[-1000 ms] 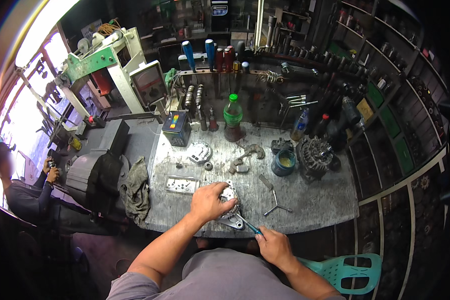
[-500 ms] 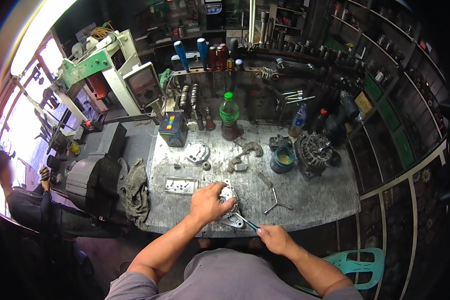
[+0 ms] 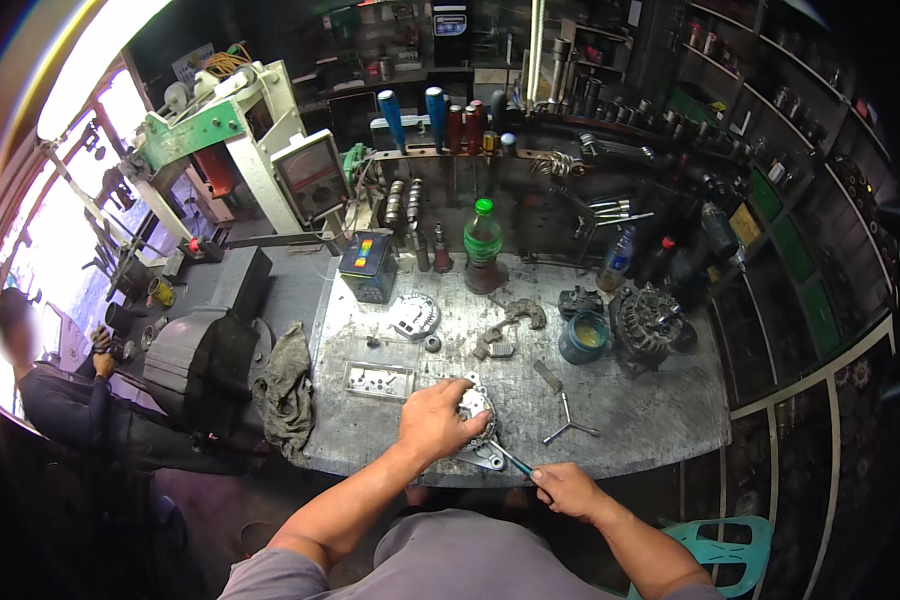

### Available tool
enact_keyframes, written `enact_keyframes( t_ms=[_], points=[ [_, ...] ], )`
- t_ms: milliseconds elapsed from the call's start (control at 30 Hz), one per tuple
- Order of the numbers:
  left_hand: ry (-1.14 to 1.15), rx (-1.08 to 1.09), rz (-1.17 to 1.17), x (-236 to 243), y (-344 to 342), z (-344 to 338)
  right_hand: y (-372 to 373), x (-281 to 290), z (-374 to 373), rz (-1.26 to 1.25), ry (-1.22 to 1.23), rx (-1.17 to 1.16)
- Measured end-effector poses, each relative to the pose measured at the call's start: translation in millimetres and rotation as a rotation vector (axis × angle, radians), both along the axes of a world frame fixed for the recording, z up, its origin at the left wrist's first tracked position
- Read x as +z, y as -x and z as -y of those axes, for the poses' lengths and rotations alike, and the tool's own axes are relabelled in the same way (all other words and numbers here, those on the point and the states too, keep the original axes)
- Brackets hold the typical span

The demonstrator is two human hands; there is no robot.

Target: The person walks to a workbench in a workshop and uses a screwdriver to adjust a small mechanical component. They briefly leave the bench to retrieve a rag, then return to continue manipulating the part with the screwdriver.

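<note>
Near the front edge of the metal-topped bench, a round silver alternator housing [image 3: 477,404] lies with its mounting lug toward me. My left hand [image 3: 436,420] grips it from the left, fingers over the far side and thumb across the near part, hiding much of it. In my right hand [image 3: 568,490] is a screwdriver [image 3: 516,462] with a teal handle, closed in the fingers. Its shaft points up and left, the tip at the housing's lower right rim; exact contact is too small to make out. A three-armed wrench [image 3: 570,424] lies to the right.
Behind my left hand sits a clear tray [image 3: 380,380] of small parts. Farther back are another silver housing [image 3: 414,316], a boxed item [image 3: 368,268], a green-capped bottle [image 3: 483,245], a blue tub [image 3: 583,338] and an alternator [image 3: 652,322]. A rag [image 3: 288,390] and vise [image 3: 205,350] lie left; another person [image 3: 60,400] sits beyond.
The whole view has shifted, so the bench appears slightly farther right and lower. Both hands keep their holds, with the screwdriver still at the housing's rim.
</note>
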State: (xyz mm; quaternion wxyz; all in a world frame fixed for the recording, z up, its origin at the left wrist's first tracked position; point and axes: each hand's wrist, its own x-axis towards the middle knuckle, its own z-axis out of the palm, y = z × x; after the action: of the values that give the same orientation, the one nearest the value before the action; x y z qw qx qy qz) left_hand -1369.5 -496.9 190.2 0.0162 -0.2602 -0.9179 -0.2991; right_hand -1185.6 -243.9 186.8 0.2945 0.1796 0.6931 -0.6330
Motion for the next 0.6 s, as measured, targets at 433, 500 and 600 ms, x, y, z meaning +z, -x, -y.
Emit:
enact_keyframes(
  t_ms=[433,500,600],
  points=[
    [-0.082,-0.428,-0.133,-10,40,19,-43,-4,-9,0.164,0.118,-0.016],
    [-0.239,-0.252,-0.219,-23,44,28,-52,-6,-6,0.177,0.049,-0.012],
    [-0.334,0.169,-0.031,-46,61,63,-61,-11,-2,0.148,-0.035,-0.068]
  ],
)
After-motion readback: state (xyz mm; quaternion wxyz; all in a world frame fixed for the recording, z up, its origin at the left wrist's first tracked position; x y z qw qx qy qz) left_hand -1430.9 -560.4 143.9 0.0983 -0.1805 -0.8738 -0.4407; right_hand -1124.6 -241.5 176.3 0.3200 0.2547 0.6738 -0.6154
